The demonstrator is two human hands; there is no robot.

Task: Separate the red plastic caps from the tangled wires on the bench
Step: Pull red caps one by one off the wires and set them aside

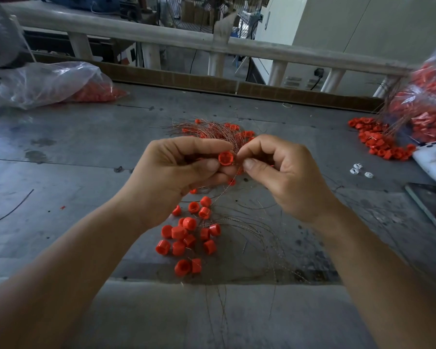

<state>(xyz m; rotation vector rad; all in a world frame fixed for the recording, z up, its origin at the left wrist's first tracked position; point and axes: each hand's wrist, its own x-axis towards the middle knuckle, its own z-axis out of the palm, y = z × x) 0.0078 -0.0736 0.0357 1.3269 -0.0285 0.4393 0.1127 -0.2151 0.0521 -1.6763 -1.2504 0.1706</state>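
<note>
My left hand (171, 170) pinches a red plastic cap (226, 158) between thumb and fingers, its open end facing me. My right hand (282, 172) sits right beside it, thumb and forefinger pinching a thin coppery wire (227, 190) that trails down from the cap toward the bench. Behind both hands lies a tangle of wires with caps (212, 129). Below the hands, several loose red caps (186, 235) lie scattered on the grey bench (73, 172) among stray wire strands.
A clear plastic bag with red caps (56, 84) lies at the far left. Another full bag (428, 102) and a spilled heap of caps (380, 139) are at the right, near a white device (431, 159) and a dark phone (431, 205). A wooden rail (186, 39) runs behind.
</note>
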